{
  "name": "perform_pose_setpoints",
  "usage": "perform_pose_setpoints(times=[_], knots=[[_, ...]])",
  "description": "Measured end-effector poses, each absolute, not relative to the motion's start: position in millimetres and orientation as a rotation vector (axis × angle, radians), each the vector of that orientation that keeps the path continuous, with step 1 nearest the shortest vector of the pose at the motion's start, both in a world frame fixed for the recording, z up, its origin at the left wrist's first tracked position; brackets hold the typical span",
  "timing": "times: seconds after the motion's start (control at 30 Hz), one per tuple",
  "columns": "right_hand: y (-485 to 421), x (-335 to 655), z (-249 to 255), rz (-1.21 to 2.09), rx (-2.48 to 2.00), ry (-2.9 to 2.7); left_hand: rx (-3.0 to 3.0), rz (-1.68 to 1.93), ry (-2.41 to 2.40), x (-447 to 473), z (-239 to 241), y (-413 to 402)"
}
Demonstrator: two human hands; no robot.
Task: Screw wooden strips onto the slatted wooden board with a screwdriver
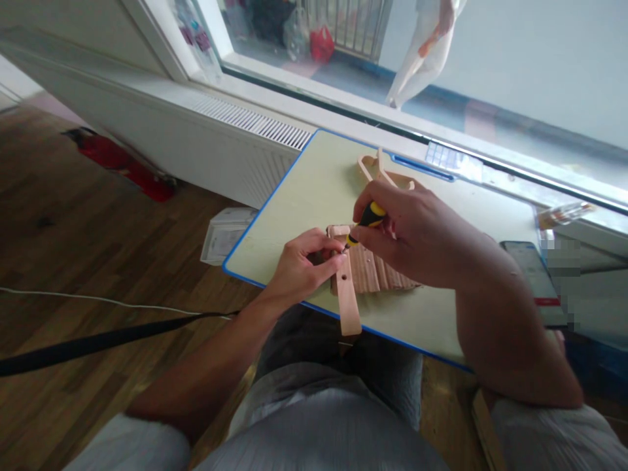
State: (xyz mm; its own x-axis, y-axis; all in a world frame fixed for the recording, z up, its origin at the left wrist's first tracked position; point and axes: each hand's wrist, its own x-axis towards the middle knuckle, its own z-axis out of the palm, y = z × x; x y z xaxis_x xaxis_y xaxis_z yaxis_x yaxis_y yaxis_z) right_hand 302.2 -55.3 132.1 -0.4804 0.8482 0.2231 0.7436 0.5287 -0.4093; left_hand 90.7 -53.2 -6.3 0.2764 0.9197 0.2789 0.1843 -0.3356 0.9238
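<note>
My right hand [412, 229] is closed around a small screwdriver [369, 219] with a yellow and black handle, its tip pointing down at a wooden piece. My left hand [304, 265] is pinched at the tip of the screwdriver, fingers pressed against the top of a wooden strip [348, 301] with holes in it. The strip sticks out over the near edge of the table. Under my right hand lies a slatted wooden panel [373, 271]. Whether a screw sits between my left fingers is too small to tell.
The pale green table [304, 196] has a blue rim. More wooden frame parts [377, 167] lie at its far side. A phone [532, 278] rests at the right. A radiator and window stand behind. Papers [223, 235], a red object [122, 163] and a black strap [98, 340] are on the wood floor.
</note>
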Motion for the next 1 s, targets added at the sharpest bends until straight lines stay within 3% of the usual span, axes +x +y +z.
perform_pose_setpoints(times=[1.0], knots=[[-50.4, 298.4, 133.7, 0.450, -1.474, -2.289, 1.697, 1.140, 0.972, 90.4, -10.7, -51.6]])
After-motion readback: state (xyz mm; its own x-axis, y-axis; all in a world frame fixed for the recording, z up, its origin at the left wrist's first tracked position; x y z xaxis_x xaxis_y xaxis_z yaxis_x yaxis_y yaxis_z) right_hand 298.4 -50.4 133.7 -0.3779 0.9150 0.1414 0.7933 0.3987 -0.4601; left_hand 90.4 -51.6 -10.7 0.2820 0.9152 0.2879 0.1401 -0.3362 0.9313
